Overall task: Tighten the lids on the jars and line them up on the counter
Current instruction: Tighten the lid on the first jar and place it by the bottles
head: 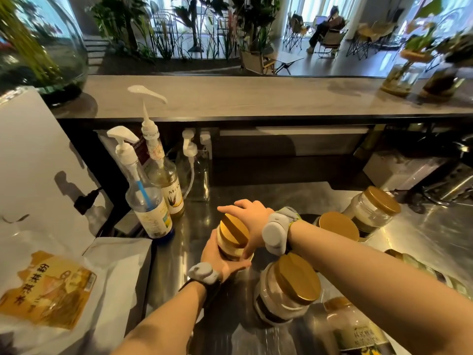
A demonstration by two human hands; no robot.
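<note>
I look out over a café floor full of potted plants and folding chairs, with a long wooden bar top [256,98] running across in front of it. Below that lies the steel counter [422,242] where my hands are. Well to the left of my left hand [220,261] lies a big white bag [51,290] with an orange label. Just beyond that hand stand two pump bottles [151,208].

Near my right forearm a second jar [286,290] stands with its gold cap on. Two more capped jars [371,208] sit beyond my right wrist, and another shows below the forearm, partly hidden.

The jar [230,248] I am working on sits between my hands, tilted. I cannot tell if its base touches the steel. My left hand wraps its fingers round the glass body from the near side. My right hand [252,221] curls over the gold lid [234,230], thumb on its near edge and fingers on its far edge. Both wrists carry a grey band [276,233].
</note>
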